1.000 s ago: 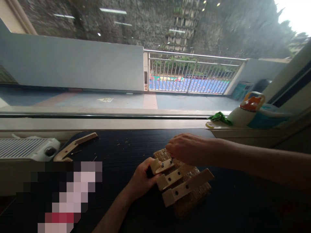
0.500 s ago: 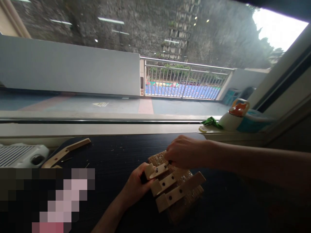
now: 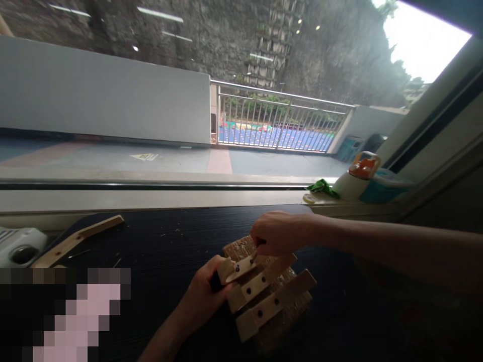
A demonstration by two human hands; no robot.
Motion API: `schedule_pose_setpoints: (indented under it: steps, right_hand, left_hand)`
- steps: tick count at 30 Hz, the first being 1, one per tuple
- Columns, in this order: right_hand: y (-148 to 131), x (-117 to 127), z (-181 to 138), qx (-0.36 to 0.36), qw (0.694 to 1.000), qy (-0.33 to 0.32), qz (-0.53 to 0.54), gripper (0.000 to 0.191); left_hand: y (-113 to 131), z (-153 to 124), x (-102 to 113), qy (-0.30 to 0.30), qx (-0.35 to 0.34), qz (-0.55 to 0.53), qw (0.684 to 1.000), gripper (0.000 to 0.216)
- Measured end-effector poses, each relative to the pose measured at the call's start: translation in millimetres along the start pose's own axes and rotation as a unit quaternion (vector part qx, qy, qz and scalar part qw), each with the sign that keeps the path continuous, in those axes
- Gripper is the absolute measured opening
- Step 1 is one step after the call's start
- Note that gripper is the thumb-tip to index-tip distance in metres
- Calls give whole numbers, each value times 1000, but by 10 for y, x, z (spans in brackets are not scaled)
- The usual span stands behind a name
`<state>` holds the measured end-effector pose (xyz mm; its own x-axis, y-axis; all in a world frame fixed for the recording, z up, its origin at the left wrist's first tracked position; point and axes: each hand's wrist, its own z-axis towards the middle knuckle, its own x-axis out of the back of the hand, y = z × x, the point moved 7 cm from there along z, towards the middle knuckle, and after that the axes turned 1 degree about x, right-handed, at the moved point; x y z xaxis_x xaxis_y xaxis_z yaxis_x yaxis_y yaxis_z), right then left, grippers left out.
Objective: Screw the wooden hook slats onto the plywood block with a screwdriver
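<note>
Several pale wooden pieces with dark round holes lie side by side across a brown, rough block (image 3: 241,247) with a shiny, plastic-like surface. My left hand (image 3: 206,286) is closed around the near end of the farthest wooden piece (image 3: 243,269), thumb at its side. Over that piece's other end, beside one of its holes, my right hand (image 3: 277,231) is closed with the fingers pinched downward; what they hold is hidden. The middle wooden piece (image 3: 256,286) and the nearest wooden piece (image 3: 269,304) lie untouched by my fingers.
Another bent wooden piece (image 3: 81,239) with holes lies on the dark table (image 3: 169,251) at left, near thin slivers. A white appliance (image 3: 22,246) stands at the left edge. The windowsill holds a green cloth (image 3: 322,187) and a white jug (image 3: 352,183). Lower left is pixelated.
The whole view has shifted a little, so things sit slightly further left. Both hands keep their places at the farthest wooden piece; the right hand has turned slightly, baring more of its far end.
</note>
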<state>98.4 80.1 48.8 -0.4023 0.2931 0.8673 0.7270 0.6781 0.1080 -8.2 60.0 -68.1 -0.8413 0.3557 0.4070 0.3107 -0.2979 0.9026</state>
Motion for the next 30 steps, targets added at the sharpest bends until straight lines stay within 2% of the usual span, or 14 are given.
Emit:
schedule_pose_setpoints:
  steps: [6, 9, 12, 18, 22, 25, 28, 30]
  right_hand:
    - [-91, 51, 14, -2, 999, 2, -42, 19]
    - [-187, 69, -24, 46, 991, 38, -116, 14]
    - [-294, 36, -75, 116, 970, 85, -197, 14]
    - [-367, -129, -42, 190, 962, 67, -186, 21]
    - [-288, -135, -7, 162, 976, 37, -143, 17]
    - [-135, -109, 1, 95, 990, 8, -101, 13]
    - [2, -70, -4, 23, 998, -17, -56, 21]
    - [24, -38, -6, 0, 999, -25, -40, 23]
  left_hand:
    - [-1, -12, -12, -6, -6, -6, 1000, 12]
    - [-2, -16, -17, -10, -10, -13, 1000, 14]
    - [-9, -19, -17, -9, -7, -12, 1000, 14]
    - [-12, -15, -18, -13, -6, -5, 1000, 12]
    - [-27, 2, -19, -13, -3, 5, 1000, 13]
    - [-30, 13, -19, -11, -3, 12, 1000, 13]
    - [-28, 15, -20, -9, -1, 15, 1000, 12]
    - [-25, 9, -19, -8, -1, 13, 1000, 13]
